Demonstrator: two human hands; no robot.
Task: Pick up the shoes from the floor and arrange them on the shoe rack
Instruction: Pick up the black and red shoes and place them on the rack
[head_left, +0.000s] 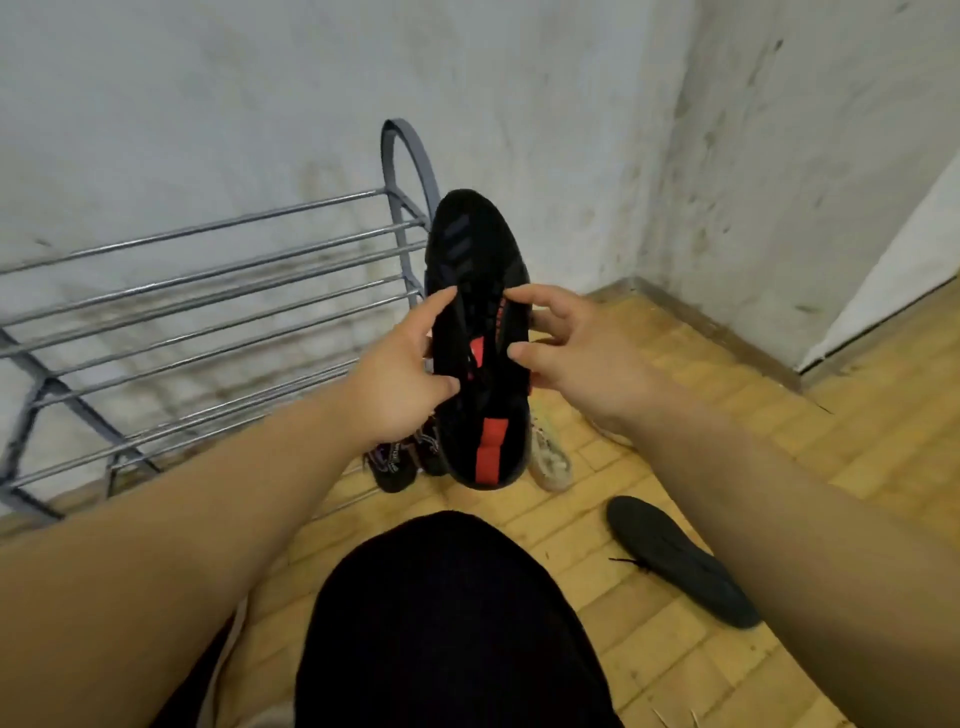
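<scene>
A black shoe with red patches (480, 332) hangs in the air in front of me, toe pointing away. My left hand (400, 374) grips its left side and my right hand (566, 353) grips its right side, fingers at the opening. The grey metal shoe rack (218, 291) stands at the left against the wall, its bars bare. A second black shoe (675, 558) lies on the floor at the right. A dark shoe with purple trim (395, 462) and a pale, worn shoe (550, 457) sit on the floor below the held shoe, partly hidden by it.
The floor is yellow wood-patterned (779, 431). Stained white walls meet in a corner (649, 208) behind the rack's right end. My knee in dark clothing (447, 623) fills the lower middle.
</scene>
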